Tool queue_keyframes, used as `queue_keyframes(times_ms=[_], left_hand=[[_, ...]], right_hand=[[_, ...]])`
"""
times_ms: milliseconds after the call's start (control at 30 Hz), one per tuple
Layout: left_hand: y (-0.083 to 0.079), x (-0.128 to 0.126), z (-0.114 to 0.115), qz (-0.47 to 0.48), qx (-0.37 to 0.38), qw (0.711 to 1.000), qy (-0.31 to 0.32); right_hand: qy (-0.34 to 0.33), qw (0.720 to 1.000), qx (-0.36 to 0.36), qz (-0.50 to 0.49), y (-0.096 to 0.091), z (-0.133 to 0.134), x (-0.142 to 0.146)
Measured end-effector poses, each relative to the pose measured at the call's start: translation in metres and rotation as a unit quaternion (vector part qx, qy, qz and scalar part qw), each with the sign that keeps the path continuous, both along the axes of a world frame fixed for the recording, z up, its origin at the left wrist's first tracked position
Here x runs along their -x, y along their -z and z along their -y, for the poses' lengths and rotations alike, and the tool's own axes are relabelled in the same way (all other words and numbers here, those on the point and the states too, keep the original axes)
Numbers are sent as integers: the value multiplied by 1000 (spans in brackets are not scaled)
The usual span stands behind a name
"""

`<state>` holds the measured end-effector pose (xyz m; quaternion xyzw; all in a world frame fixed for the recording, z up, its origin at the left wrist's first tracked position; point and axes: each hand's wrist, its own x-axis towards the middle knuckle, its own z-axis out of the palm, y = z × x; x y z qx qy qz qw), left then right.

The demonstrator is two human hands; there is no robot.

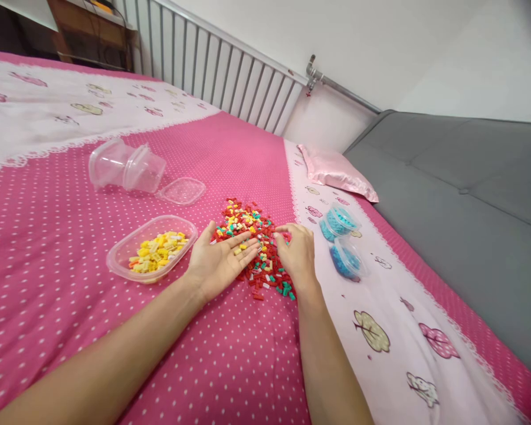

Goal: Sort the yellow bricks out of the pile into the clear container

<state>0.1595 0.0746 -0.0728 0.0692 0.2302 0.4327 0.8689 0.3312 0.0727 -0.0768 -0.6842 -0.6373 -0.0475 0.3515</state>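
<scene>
A heap of small red, yellow, teal and white bricks [251, 227] lies on the pink dotted bedspread [71, 277]. My left hand [221, 260] rests palm up at the heap's left edge with a few yellow bricks on its fingers. My right hand [297, 251] lies palm down on the heap's right side, fingers curled among red bricks. An oval clear tub [119, 260] holding yellow bricks sits just left of my left hand.
Two small lidded tubs of blue bricks [343, 219] [348, 260] stand right of my right hand. Empty clear tubs [126, 166] lie tipped over behind, with a loose lid [182, 190]. A pink pillow [336, 171], grey sofa [460, 200] and radiator [230, 77] border the bed.
</scene>
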Motion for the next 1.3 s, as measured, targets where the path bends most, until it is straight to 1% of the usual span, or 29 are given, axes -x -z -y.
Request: queue_keyframes(times_ms=[100, 167, 233, 367, 533, 700, 867, 967, 1167, 1300], left_hand=[[1, 0, -1, -4, -5, 1000, -2], [2, 0, -1, -6, -8, 1000, -1], [3, 0, -2, -6, -7, 1000, 1], [3, 1, -2, 3, -4, 1000, 6], [2, 1, -2, 8, -5, 1000, 9], [2, 1, -1, 7, -7, 1000, 8], [2, 1, 0, 0, -7, 1000, 8], [-1, 1, 0, -8, -11, 1000, 4], [-2, 0, 2, -9, -6, 1000, 2], [1, 0, 0, 5, -6, 1000, 7]], right_hand=[[38, 996, 70, 38, 20, -7, -3], [47, 993, 97, 49, 30, -11, -4], [44, 991, 113, 51, 36, -14, -4], [36, 992, 112, 41, 40, -17, -5], [40, 995, 86, 22, 39, -18, -5], [27, 999, 43, -15, 29, -15, -8], [-1, 994, -8, -113, 7, -6, -4], [-27, 987, -47, -149, -6, 1, 3], [-71, 980, -99, -155, -28, 16, 18], [-101, 979, -114, -139, -35, 22, 25]])
